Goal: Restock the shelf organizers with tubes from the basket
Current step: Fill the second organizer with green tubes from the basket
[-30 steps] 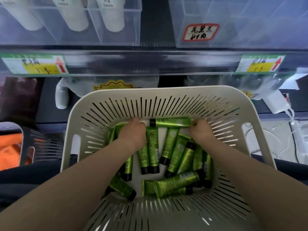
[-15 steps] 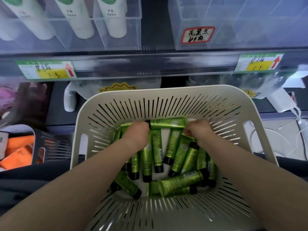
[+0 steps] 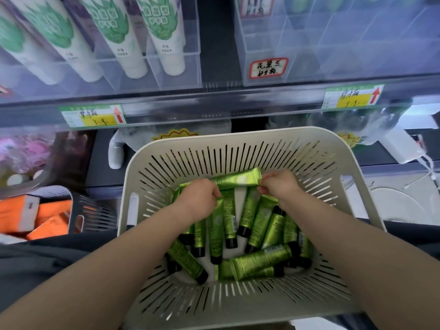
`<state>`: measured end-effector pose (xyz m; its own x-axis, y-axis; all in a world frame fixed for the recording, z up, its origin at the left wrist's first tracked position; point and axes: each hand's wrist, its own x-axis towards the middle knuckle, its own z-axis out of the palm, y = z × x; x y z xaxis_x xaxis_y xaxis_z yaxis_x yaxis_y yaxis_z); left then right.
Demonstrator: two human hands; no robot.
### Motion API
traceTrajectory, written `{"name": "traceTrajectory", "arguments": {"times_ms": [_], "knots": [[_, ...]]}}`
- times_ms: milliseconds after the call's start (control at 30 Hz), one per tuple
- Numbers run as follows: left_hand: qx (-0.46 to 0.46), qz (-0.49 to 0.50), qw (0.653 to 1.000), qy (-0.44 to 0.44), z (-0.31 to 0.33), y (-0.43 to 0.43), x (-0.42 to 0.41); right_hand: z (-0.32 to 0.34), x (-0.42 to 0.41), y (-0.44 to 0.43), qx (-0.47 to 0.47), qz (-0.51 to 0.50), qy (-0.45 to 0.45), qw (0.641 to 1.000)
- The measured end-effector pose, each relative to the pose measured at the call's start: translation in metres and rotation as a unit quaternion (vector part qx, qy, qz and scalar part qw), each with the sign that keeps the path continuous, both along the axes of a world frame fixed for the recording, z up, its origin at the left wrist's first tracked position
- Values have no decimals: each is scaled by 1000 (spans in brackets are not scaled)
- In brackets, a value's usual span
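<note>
Head view: left hand [image 3: 200, 201], right hand [image 3: 279, 185] grips clamped on tube [image 3: 238, 179] in basket [image 3: 238, 137]; shelf organizers [image 3: 333, 55] above.

My left hand [image 3: 200, 201] and right hand [image 3: 281, 186] were bare, and so were both forearms [image 3: 114, 263]. Dark grey cloth [image 3: 47, 256], possibly my clothing, showed either side of the basket [image 3: 238, 139].

Bright, even light; wide-angle bending at edges, slight blur throughout.
</note>
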<state>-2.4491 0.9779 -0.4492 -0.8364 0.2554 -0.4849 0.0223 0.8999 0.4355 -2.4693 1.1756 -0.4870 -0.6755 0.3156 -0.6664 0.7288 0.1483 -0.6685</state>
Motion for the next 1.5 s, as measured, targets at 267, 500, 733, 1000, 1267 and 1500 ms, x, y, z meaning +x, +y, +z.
{"name": "traceTrajectory", "arguments": {"times_ms": [267,500,733,1000,1267,1500], "knots": [[0,-22,999,35,34,-3,25,58,25,-8,139,188,128,964],[-10,-36,995,94,81,-3,43,107,49,10,199,260,202,923],[-29,-68,986,151,129,10,50,152,62,31,242,286,246,894],[-36,-107,968,225,200,31,48,218,70,50,250,280,318,870],[-29,-119,948,294,259,45,30,271,62,58,252,262,366,857],[-17,-107,925,364,302,53,0,316,34,60,256,266,404,837]]}}
